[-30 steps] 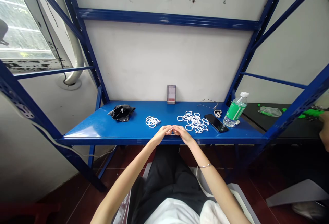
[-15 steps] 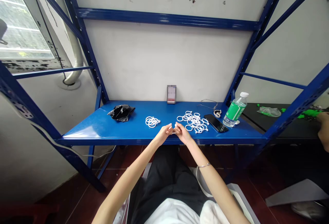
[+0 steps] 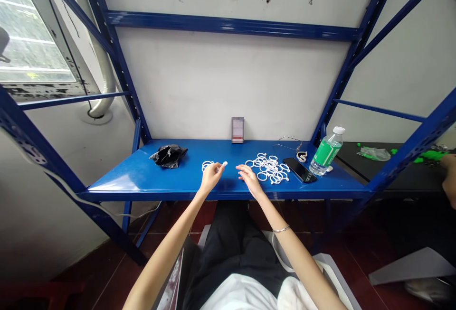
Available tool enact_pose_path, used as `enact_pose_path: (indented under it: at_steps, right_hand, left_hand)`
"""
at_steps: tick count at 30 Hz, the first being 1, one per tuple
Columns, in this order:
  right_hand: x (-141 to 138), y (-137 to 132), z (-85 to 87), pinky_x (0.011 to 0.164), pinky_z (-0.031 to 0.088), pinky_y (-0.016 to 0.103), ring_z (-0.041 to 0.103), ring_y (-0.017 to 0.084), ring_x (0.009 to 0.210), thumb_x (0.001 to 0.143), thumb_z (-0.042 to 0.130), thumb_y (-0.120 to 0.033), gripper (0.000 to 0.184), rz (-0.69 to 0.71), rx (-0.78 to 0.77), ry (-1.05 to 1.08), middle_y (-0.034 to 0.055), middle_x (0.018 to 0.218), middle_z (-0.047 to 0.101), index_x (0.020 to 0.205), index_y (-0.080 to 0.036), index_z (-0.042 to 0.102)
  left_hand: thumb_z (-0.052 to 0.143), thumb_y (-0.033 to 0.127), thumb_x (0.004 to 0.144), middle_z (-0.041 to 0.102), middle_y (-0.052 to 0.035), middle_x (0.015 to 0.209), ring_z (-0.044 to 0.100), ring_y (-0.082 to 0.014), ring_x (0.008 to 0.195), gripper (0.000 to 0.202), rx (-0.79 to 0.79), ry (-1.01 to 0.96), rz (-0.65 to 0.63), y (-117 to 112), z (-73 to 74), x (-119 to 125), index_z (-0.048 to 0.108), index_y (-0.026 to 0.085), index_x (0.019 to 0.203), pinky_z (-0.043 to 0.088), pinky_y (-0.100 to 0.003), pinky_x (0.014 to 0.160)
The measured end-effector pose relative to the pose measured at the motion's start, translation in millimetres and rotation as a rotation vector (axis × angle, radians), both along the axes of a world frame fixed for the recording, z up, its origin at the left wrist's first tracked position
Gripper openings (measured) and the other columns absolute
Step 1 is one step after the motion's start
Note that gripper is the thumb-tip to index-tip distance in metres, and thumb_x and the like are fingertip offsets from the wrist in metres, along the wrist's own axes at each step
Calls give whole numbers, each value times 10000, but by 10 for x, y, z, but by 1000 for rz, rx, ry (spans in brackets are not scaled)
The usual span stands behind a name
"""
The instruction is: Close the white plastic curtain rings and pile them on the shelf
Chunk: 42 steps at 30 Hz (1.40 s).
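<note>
My left hand (image 3: 212,176) is closed in a pinch on a white ring, of which only a small knobbed end (image 3: 224,163) shows past the fingertips. It hovers in front of the small pile of white rings (image 3: 205,164) on the left, partly covering it. My right hand (image 3: 251,180) is held apart from it, fingers extended and nothing in them, just left of the larger heap of white rings (image 3: 272,168). Those rings are thin, with small knobs on their edges, and lie overlapping on the blue tabletop (image 3: 131,177).
A crumpled black plastic bag (image 3: 168,156) lies at the left. On the right are a dark phone (image 3: 299,170), a water bottle (image 3: 326,152) and a white cable (image 3: 301,156). A small upright screen (image 3: 237,130) leans against the wall. Another person's hand (image 3: 449,177) shows at the far right.
My hands, previously together at the table's front edge, have separated. The left moved left toward the small pile with the ring; the right let go and opened its fingers.
</note>
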State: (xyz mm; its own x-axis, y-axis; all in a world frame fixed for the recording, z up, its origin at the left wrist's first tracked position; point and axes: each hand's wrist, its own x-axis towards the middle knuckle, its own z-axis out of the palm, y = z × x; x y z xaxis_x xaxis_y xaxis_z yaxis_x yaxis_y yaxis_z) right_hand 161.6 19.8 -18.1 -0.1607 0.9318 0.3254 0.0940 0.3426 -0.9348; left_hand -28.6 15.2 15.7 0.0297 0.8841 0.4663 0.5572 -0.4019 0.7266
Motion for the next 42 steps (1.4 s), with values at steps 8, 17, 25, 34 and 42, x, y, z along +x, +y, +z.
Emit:
enact_pose_path:
  at_steps: [8,17,25,34,42]
  right_hand:
    - [-72,126,-217,965,334,590,345,395,1257,877,471,-283,312,-415,285,-711,187,1383,422,1135,-176,610]
    - [-70,10,-104,851,416,462,499,303,1022,863,476,-201,232,-352,402,-727,126,1092,604,1049,-214,615]
    - [-69,-130,46,814,456,372,544,226,907,889,492,-154,157,-110,475,-694,62,938,627,920,-225,629]
    - [-70,-178,62,783,476,349,532,218,887,912,456,-114,172,-52,574,-682,60,912,612,879,-208,597]
    - [-60,-190,57,787,478,362,528,225,886,885,500,-126,135,-26,606,-654,59,911,615,858,-216,597]
  left_hand:
    - [451,224,861,663,-145,845,585,-287,875,273,116,431,308,117,-143,-234,701,179,759,430,-323,691]
    - [445,240,889,566,-125,1081,581,-244,899,248,74,563,339,79,-131,-199,671,182,971,442,-267,620]
    - [427,282,924,577,-125,1020,565,-243,908,265,136,531,252,1,-99,-20,667,171,933,435,-274,625]
    - [440,259,931,594,-109,971,553,-229,969,277,89,579,117,-49,-248,239,668,156,812,442,-260,676]
    - [516,208,877,621,-57,879,586,-188,865,116,50,377,92,-36,-296,251,618,168,840,439,-252,666]
